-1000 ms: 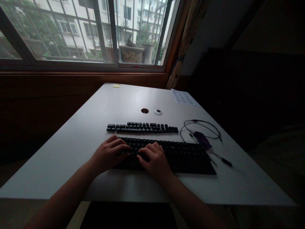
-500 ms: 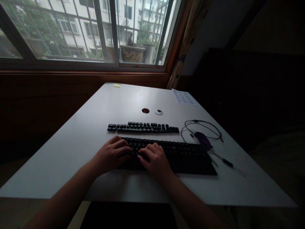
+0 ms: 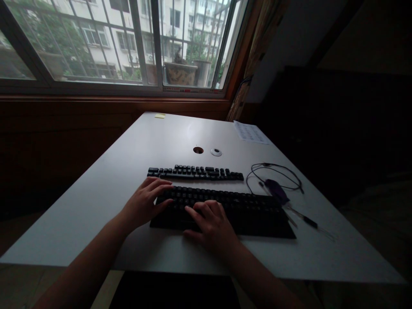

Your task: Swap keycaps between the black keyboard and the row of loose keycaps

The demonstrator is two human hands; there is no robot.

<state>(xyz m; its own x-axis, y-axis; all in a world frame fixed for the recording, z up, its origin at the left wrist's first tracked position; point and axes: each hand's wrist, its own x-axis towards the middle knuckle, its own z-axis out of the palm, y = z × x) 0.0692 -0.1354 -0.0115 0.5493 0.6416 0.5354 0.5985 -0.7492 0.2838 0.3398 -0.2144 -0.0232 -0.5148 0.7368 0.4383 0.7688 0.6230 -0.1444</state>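
Observation:
A black keyboard (image 3: 257, 219) lies on the white table in front of me. My left hand (image 3: 146, 201) is over its left end, fingers stretched towards the top row and thumb apart from them. Lower on the keyboard, near its middle, my right hand (image 3: 212, 223) has its index finger reaching to the keys and its thumb spread out by the front edge. I see nothing held in either hand. Behind the keyboard, loose black keycaps (image 3: 196, 174) are lined up in rows. What lies under my fingers is partly hidden.
Right of the keyboard lie a coiled black cable (image 3: 285, 165), a purple item (image 3: 277, 192) and a black-handled tool with wire loops (image 3: 310, 222). Farther back are a round table hole (image 3: 198, 150), its white cover (image 3: 216, 152), printed paper (image 3: 251, 132) and yellow notes (image 3: 160, 116).
My left hand has moved left and up, its fingers opening away from the keys. My right hand has slid slightly towards me, with its thumb now apart from the index finger.

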